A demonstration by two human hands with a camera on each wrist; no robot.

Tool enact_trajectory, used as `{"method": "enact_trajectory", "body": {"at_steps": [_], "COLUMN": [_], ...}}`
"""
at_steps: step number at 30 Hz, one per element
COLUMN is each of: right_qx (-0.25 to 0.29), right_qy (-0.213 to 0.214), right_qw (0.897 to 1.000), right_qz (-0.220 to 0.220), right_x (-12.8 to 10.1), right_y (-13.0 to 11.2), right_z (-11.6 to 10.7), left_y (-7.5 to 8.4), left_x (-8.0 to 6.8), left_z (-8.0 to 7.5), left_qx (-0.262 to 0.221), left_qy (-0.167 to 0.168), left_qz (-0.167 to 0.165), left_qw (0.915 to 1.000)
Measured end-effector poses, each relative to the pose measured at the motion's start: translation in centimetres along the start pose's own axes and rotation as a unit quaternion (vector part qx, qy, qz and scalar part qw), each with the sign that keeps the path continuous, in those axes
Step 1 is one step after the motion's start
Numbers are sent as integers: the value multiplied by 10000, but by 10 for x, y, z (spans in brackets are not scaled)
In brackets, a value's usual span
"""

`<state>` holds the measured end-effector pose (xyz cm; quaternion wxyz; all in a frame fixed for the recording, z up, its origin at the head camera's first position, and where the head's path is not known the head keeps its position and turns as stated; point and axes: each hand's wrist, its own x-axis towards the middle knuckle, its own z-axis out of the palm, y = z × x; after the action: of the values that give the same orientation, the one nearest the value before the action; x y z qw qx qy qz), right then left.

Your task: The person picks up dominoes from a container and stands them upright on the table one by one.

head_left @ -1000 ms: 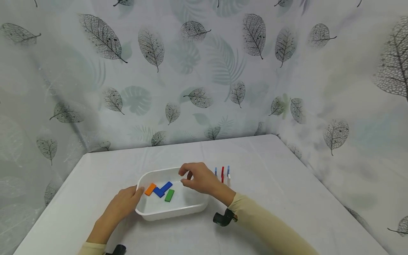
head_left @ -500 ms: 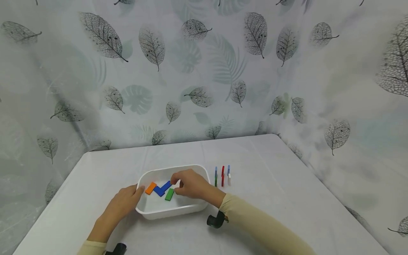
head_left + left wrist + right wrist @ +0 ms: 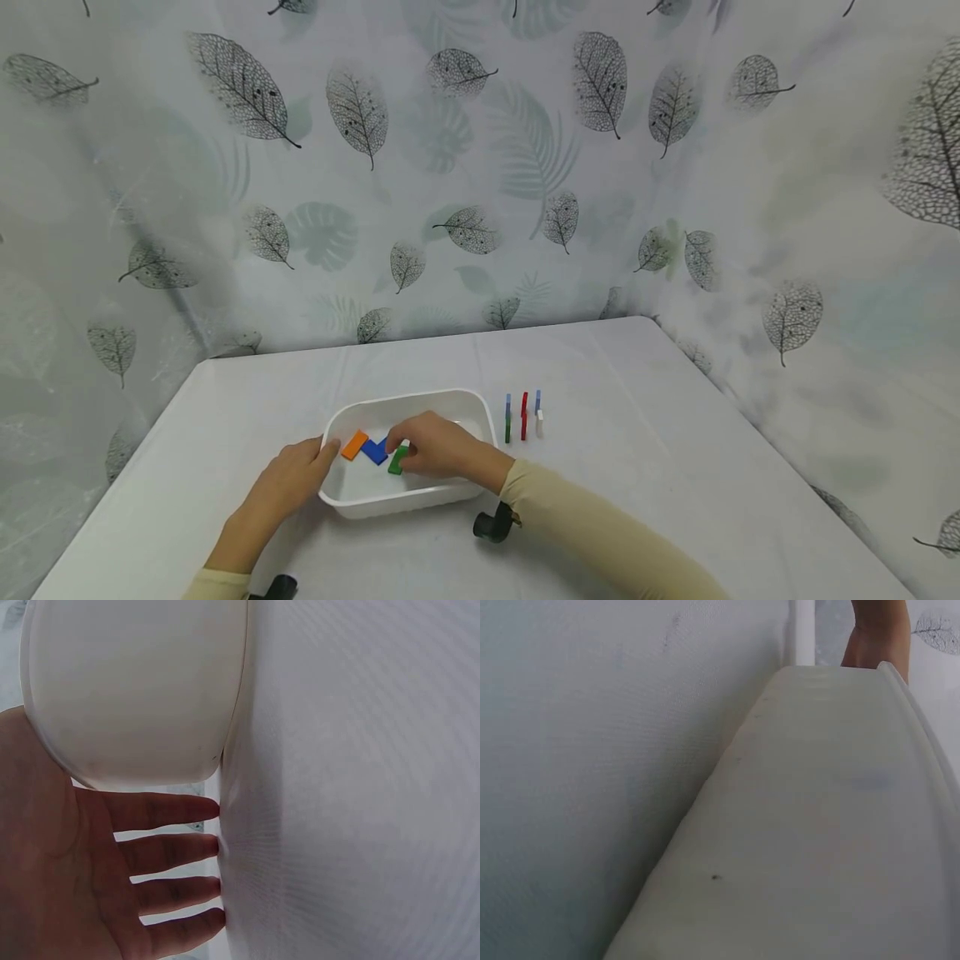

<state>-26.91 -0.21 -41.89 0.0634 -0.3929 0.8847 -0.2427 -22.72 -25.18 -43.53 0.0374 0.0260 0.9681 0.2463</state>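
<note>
Fingers of the right hand (image 3: 433,450) reach down into the white tray (image 3: 442,405), curled over the green block (image 3: 396,461) that lies flat on the tray floor beside the blue block (image 3: 372,451); the fingertips seem to be at its upper end, but the head view does not show whether they already pinch it. An orange block (image 3: 354,444) lies at the tray's left end, just beside the blue one. The left hand (image 3: 288,481) rests against the tray's outer left wall with fingers straight and spread, its tips on the desk (image 3: 360,787) as the left wrist view shows, holding nothing. The tray sits near the front edge of the desk, slightly left of the middle. To the right of the tray, apart from it, a row of thin coloured pieces (image 3: 523,414) stands on edge. The green block looks like a small, stiff, light slab with smooth faces, likely slippery when flat; it would best be taken by its two long edges between thumb and forefinger, tipping one end up first, since the flat face offers little purchase. The right wrist view shows only the tray's outer wall and desk cloth
</note>
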Motion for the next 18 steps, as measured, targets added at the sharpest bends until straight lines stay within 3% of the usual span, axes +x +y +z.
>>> {"method": "enact_trajectory", "body": {"at_steps": [13,18], "right_qx": [-314,-598], "right_qy": [-396,-418], "right_qw": [9987,9965], "right_qz": [74,404], "right_x": [5,6], "right_y": [6,5], "right_z": [11,11], "left_y": [-2,-2], "left_x": [1,0], "left_z": [2,2], "left_qx": [11,-14], "left_qy": [-3,2], "left_qz": [43,30], "left_qw": [10000,10000]}}
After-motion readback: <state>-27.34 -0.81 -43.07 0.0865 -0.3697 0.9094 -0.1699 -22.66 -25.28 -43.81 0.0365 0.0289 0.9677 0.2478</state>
